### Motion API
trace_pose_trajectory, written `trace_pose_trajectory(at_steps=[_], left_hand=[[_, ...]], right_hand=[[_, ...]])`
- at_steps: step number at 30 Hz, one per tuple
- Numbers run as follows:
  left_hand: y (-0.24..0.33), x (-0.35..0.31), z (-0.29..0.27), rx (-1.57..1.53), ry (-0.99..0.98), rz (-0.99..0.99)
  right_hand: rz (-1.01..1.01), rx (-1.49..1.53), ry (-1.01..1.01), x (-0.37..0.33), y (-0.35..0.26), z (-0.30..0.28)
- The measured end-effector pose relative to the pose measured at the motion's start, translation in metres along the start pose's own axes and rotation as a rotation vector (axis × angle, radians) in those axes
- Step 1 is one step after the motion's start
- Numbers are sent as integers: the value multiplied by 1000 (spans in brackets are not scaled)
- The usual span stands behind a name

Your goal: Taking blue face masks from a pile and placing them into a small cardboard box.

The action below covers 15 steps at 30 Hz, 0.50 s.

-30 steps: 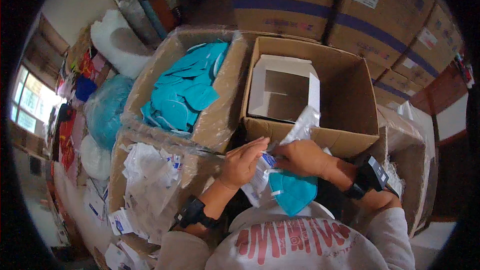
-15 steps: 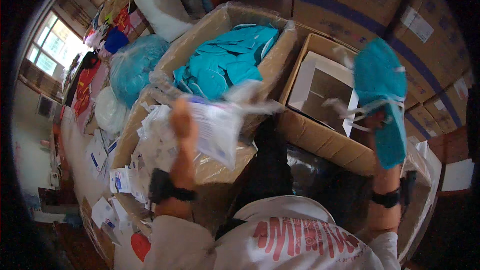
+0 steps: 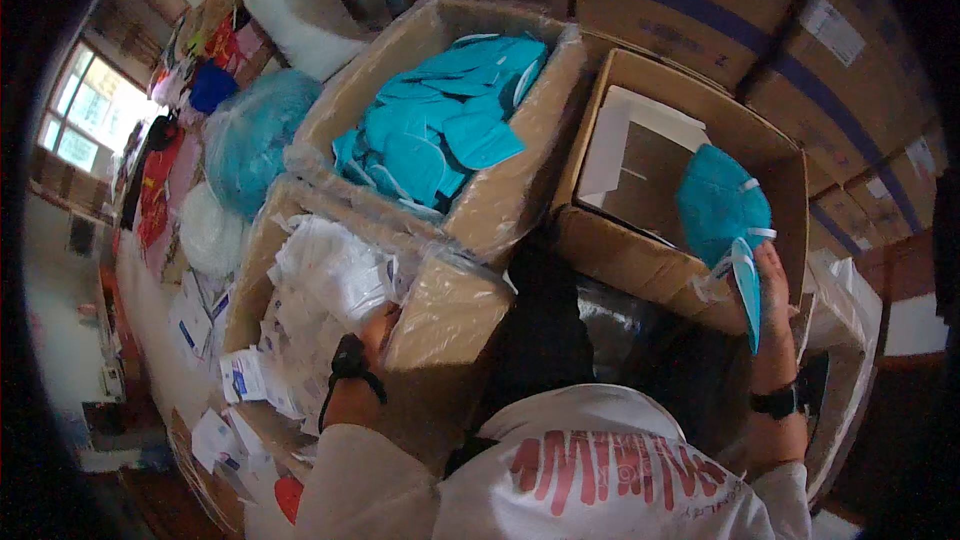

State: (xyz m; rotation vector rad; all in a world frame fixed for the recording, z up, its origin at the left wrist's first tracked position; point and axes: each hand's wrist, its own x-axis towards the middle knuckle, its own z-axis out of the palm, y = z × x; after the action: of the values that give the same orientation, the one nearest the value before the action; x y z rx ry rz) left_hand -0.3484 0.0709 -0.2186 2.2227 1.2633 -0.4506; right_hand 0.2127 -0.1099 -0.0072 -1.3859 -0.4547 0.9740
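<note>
My right hand (image 3: pixel 772 290) is closed on teal face masks (image 3: pixel 722 205) at the right-hand carton. One mask fans out above the fingers, another hangs edge-on in front of them, and white straps show beside them. My left hand (image 3: pixel 378 330) is low at the inner side of a carton of white packets, against a crumpled clear-and-white plastic bag (image 3: pixel 345 275). The bag hides its fingers, so I cannot tell whether it still grips. A plastic-lined carton (image 3: pixel 520 195) beyond holds a heap of loose teal masks (image 3: pixel 430 125).
The right-hand carton (image 3: pixel 635 260) has white card (image 3: pixel 625 125) inside. Large taped cartons (image 3: pixel 690 10) stack behind it. At the left are a bag of teal items (image 3: pixel 262 135), a white sack (image 3: pixel 305 10) and scattered white packets (image 3: pixel 240 375). A dark trouser leg (image 3: pixel 545 315) stands between the cartons.
My left hand has moved down with the plastic bag into the carton of white packets. My right hand has lowered the masks toward the right-hand carton, and they have turned and fanned apart.
</note>
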Motion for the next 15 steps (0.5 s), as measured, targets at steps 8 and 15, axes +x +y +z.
trace_pose_trajectory(at_steps=[8,15], left_hand=[[51,-23,-96,-254,766,-11],[318,5,-130,-1546,-156,618]], right_hand=[[134,357,-308,-4,11,19],[179,169,-435,-32,7,50]])
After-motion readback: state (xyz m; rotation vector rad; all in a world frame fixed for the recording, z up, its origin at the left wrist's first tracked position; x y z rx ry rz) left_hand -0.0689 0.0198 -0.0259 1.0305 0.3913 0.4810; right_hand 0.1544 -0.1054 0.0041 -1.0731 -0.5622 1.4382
